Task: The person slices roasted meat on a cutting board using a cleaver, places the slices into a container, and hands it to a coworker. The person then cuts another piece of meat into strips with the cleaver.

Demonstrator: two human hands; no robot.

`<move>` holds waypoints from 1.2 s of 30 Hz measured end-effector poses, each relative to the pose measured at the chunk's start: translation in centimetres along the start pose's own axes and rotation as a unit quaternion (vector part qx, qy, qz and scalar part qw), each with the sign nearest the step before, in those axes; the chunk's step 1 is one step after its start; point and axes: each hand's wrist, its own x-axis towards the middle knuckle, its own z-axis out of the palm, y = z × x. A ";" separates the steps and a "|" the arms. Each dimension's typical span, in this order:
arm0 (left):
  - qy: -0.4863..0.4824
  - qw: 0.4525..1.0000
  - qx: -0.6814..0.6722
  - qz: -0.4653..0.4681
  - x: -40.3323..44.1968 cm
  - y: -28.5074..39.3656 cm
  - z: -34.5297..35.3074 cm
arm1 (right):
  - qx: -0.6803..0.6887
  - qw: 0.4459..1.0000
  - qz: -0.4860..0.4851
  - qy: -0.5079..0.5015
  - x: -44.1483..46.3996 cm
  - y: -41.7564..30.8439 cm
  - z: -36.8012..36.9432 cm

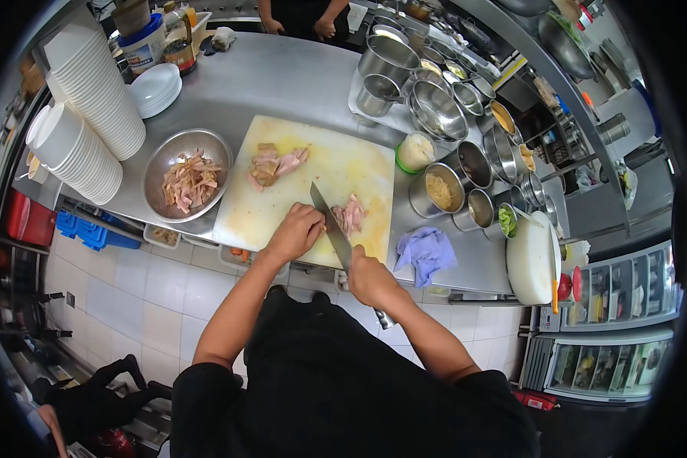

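Observation:
My right hand (pixel 372 281) is closed round the handle of a large kitchen knife (pixel 329 221), whose blade points up and left over the white cutting board (pixel 240 206). My left hand (pixel 298 229) lies just left of the blade with its fingers curled down on a piece of meat, mostly hidden under them. Right of the blade is a small heap of sliced pink meat (pixel 351 216). Larger chunks of cooked meat (pixel 276 164) lie at the board's far left. A steel bowl (pixel 154 166) to the left holds many meat strips (pixel 193 182).
Stacked white containers (pixel 103 99) and white plates (pixel 156 89) stand at the left. A purple cloth (pixel 425 253), a green-based tub (pixel 416 152) and several steel pots (pixel 438 191) are at the right. Another person (pixel 305 17) stands across the counter; someone else (pixel 91 401) is at lower left.

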 end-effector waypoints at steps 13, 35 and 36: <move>-0.085 0.994 0.059 -0.040 -2.2 0.7 -2.3 | 0.028 1.000 -0.004 0.003 -1.4 1.7 -2.1; -0.069 0.994 0.072 -0.043 -1.7 1.0 -1.7 | -0.053 0.998 -0.007 -0.025 -4.3 -0.8 -3.6; -0.072 0.994 0.070 -0.042 -1.6 1.0 -1.7 | -0.052 0.998 -0.006 -0.024 -4.4 -1.0 -3.7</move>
